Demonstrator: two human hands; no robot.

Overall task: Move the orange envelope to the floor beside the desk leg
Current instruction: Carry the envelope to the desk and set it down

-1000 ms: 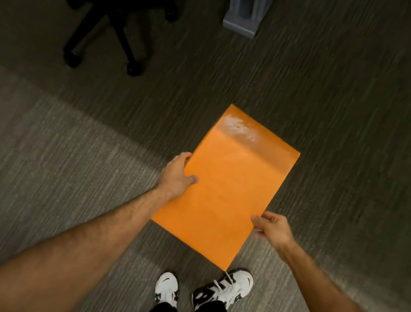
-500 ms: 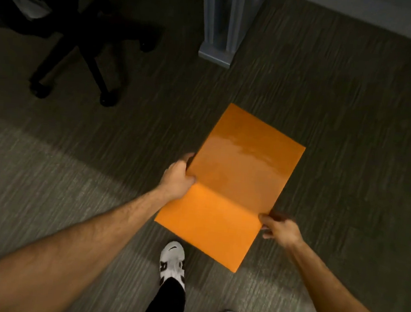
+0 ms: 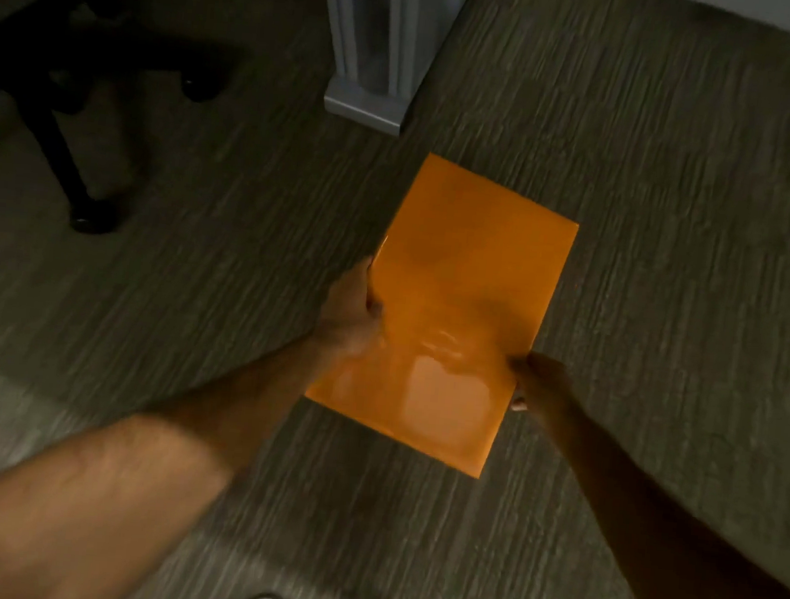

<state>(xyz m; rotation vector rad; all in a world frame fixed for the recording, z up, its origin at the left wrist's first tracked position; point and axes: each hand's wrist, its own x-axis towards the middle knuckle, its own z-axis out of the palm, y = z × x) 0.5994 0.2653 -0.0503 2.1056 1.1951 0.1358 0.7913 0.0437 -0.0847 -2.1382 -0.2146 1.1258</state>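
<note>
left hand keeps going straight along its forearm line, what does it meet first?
Likely the grey metal desk leg. The left hand, gripping the flat orange envelope's left edge, points up-frame toward the leg's base; only grey carpet lies between. Depth unclear.

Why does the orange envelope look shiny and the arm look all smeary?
In the head view, the orange envelope catches a pale glare patch near its lower end; the left hand and its forearm are smeared by motion blur, as is the carpet; the right hand sits in shadow; the chair base is nearly lost in the dark corner.
</note>
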